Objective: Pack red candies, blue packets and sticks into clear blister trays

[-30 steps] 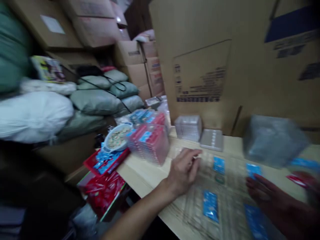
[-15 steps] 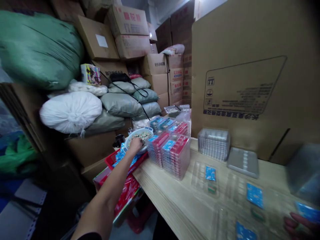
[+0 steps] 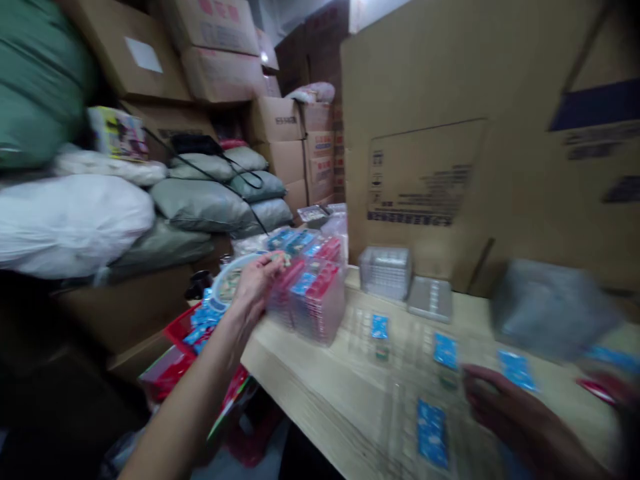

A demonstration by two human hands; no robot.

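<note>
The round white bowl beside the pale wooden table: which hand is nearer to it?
Left. The left hand is right at the rim of the round white bowl; the right hand is far away, across the pale wooden table.

We have the bench (image 3: pixel 280 380) before us, with blister trays (image 3: pixel 400 363) lying on it at twelve and stacked packs (image 3: pixel 313 303) on it at eleven. A flattened carton (image 3: pixel 420 173) stands behind them at one. Past the bench's left edge at ten, a bowl (image 3: pixel 227 287) sits above a crate (image 3: pixel 175 330), with sacks (image 3: pixel 200 205) behind it and cartons (image 3: pixel 275 123) behind those.
</note>
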